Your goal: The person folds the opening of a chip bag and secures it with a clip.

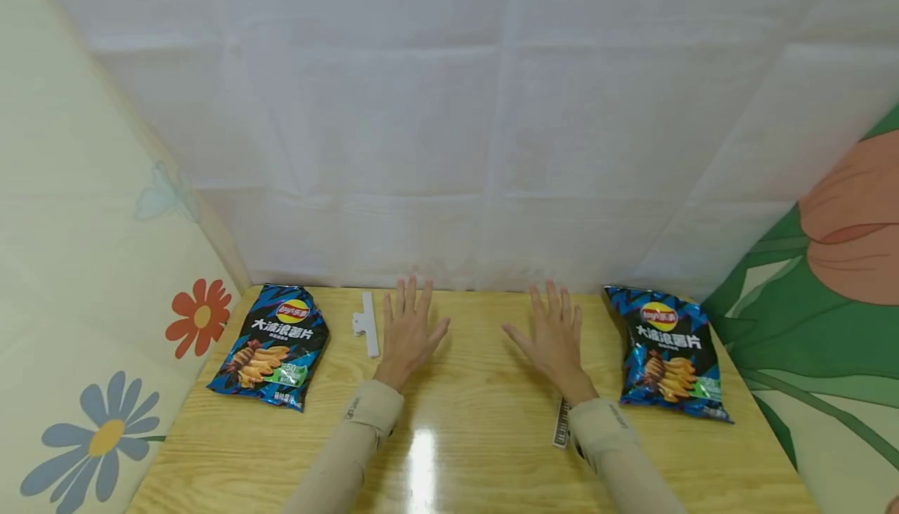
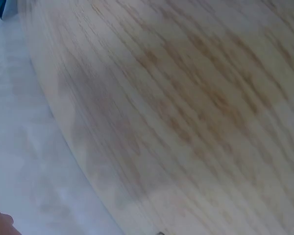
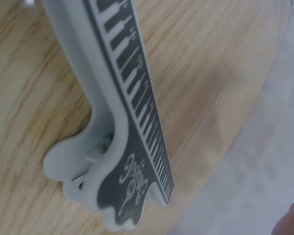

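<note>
My left hand (image 1: 407,334) is over the table with fingers straight and spread, holding nothing. Just left of it lies a white bag clip (image 1: 370,327). Fingers likewise spread, my right hand (image 1: 555,340) is over the table at centre right, also without anything in it. Partly covered by the right wrist is a second clip (image 1: 561,424), grey with a row of white utensil pictures; the right wrist view shows this grey clip (image 3: 137,122) close up. Only a sliver of the left hand (image 2: 0,223) and of the right hand (image 3: 290,221) shows in the wrist views.
A blue and black potato chip bag (image 1: 270,346) lies at the table's left side, and a similar chip bag (image 1: 670,354) at its right. White cloth (image 1: 421,147) hangs behind the wooden table (image 1: 477,451). Flower-printed cloths (image 1: 105,264) flank both sides.
</note>
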The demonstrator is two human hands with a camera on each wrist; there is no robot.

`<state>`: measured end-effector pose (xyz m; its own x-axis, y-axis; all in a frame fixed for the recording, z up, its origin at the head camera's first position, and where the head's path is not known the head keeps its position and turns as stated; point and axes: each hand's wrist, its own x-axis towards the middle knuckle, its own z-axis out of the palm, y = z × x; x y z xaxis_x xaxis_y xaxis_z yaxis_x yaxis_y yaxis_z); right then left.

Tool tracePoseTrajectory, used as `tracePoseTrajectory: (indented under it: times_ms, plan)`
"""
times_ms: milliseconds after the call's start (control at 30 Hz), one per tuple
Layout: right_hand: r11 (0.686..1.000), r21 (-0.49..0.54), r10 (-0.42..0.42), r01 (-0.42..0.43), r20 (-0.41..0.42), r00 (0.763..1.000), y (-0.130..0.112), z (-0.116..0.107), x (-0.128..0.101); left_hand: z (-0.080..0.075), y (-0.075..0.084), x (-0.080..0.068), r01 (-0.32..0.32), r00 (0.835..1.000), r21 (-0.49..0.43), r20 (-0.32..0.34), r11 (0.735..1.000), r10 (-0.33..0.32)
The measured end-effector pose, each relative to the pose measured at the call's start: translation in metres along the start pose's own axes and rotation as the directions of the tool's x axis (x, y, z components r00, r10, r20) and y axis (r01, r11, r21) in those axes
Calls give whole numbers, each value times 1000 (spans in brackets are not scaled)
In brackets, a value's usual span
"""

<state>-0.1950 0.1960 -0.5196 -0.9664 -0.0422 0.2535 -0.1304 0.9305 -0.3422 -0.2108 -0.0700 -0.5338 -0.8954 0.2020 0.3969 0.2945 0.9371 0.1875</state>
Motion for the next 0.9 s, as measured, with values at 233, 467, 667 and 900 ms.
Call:
tracePoseTrajectory:
  times_ms: [233,467,667,900]
  plan:
    - [1000,-5,27,-27,4,1000,6,-3,-2,3,5,-1,-2,1000,-3,6,1000,2]
    - [999,-1,41,-41,11,999,12,-5,-5,4,9,-4,-17,1000,9,3,1000,17]
    - [999,-8,45,-45,-5,999,18,-7,-5,6,11,-5,-42,998,30,-34,999,43]
    - [997,20,74,-75,17,997,25,-11,-8,6,15,-7,-43,999,-16,-8,999,43]
